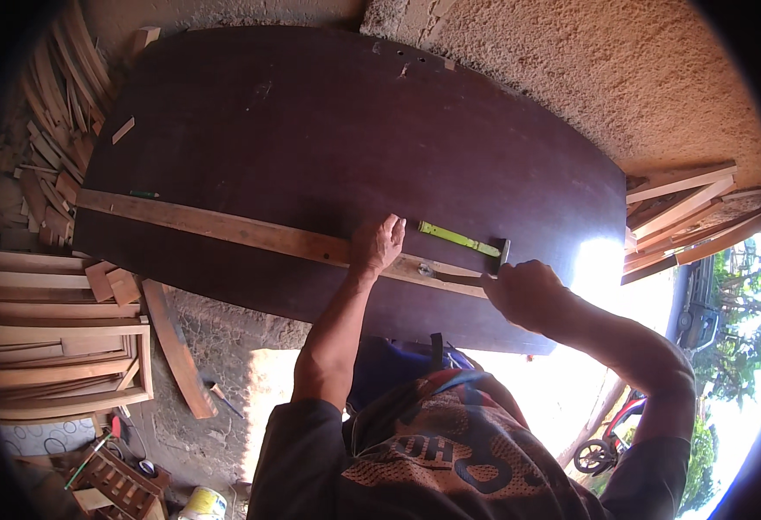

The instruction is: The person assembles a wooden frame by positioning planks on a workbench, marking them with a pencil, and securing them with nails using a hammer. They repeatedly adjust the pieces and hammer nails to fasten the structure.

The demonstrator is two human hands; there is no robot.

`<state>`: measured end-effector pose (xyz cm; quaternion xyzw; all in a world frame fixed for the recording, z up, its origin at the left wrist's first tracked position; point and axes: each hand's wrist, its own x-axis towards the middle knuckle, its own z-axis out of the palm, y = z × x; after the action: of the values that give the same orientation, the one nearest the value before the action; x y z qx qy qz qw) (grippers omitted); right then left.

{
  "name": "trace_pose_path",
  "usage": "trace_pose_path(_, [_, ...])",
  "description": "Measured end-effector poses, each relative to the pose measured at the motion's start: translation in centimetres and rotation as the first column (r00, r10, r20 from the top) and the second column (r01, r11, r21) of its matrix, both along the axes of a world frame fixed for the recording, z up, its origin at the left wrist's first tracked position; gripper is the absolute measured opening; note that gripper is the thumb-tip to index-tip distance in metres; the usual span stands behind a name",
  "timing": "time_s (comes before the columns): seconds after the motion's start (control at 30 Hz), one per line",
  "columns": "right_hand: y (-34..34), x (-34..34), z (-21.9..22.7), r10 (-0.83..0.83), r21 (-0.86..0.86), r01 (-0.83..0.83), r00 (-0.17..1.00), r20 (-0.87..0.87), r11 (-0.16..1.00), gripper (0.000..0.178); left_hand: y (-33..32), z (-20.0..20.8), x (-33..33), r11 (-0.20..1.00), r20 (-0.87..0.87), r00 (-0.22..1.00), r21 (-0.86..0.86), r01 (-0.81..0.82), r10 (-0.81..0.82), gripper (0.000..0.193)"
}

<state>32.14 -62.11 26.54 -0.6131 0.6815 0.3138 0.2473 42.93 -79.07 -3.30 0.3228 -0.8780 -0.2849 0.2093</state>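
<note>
A long wooden strip (250, 232) runs slantwise across a large dark brown board (328, 130). My left hand (377, 245) is closed over the strip near its middle, fingers bent at its far edge. My right hand (523, 295) grips a hammer (454, 276) by its slim handle; the small head lies at the strip, right of my left hand. Just beyond, a tool with a lime-green handle (458, 236) and a metal crosspiece lies on the board, close to my right knuckles. Whether my left fingers also pinch something small cannot be made out.
A green pencil-like stick (144, 194) and a small wood offcut (124, 130) lie on the board's left part. Curved wood pieces (64, 78) are heaped at the far left. Wooden frames (64, 364) stand near left, and more lumber (684, 208) leans at the right.
</note>
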Motion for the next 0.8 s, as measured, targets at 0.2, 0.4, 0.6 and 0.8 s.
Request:
trace_pose_path(0.2, [9.4,-4.9,-3.1,-0.087,-0.035,0.089,0.995,0.05,0.995,0.054,0.0,0.5,-0.1,0.99,-0.143,0.984,0.078,0.116,-0.104,0.015])
trace_pose_path(0.4, [10.3,-5.1,-2.8,-0.045,-0.251,0.072,0.992,0.114,0.965,0.041,2.9,3.5,3.2,0.868,-0.032,0.87,0.063,0.492,-0.491,0.028])
trace_pose_path(0.6, [5.4,-3.5,-0.1,0.059,-0.29,-0.008,0.984,0.168,0.957,0.034,-0.2,4.3,7.3,0.851,0.057,0.877,-0.22,0.476,-0.476,0.014])
trace_pose_path(0.8, [-4.5,2.6,2.3,0.273,-0.225,-0.254,0.96,0.059,0.941,0.024,-5.1,6.2,13.1,0.865,0.325,0.868,-0.214,0.453,-0.375,0.025])
